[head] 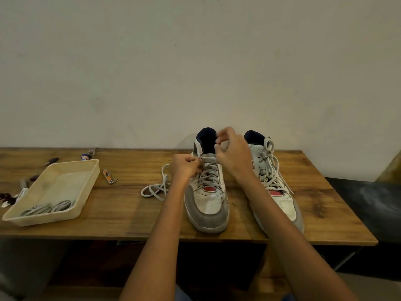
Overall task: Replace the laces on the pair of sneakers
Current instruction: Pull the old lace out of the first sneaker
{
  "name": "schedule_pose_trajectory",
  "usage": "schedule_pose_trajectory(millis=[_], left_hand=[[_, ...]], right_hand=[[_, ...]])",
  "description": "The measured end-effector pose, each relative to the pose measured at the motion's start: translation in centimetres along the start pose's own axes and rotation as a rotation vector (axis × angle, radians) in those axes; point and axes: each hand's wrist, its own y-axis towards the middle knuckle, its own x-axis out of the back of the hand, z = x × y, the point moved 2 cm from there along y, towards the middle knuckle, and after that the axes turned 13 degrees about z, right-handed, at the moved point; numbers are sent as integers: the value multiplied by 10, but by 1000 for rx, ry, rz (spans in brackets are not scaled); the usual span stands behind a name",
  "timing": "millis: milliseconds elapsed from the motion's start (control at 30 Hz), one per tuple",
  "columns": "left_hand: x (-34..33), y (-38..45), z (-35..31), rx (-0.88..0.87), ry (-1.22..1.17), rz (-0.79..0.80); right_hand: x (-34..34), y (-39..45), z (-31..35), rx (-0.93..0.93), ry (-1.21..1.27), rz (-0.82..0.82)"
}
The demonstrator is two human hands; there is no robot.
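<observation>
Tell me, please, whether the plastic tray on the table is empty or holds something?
Not empty: the tray holds two bundled grey laces at its near end, while the rest of its floor is bare.

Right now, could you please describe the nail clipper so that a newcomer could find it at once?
Start at the wooden table and find the cream plastic tray on its left part. Just right of the tray's far corner lies the nail clipper, apart from it. It is the only small metal piece there with an orange face and a short bead chain.
</observation>
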Motion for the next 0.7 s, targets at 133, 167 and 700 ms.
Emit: schedule_pose_trajectory(millis=[133, 167, 700], left_hand=[[0, 1, 0, 12, -28, 12], [0, 1, 1, 17, -31, 8], [0, 1, 3, 21, -45, 1]], right_hand=[[-36, -8, 13, 55, -615, 285], [-39, -11, 12, 65, -647, 260], [-23, -1, 9, 1, -432, 65]])
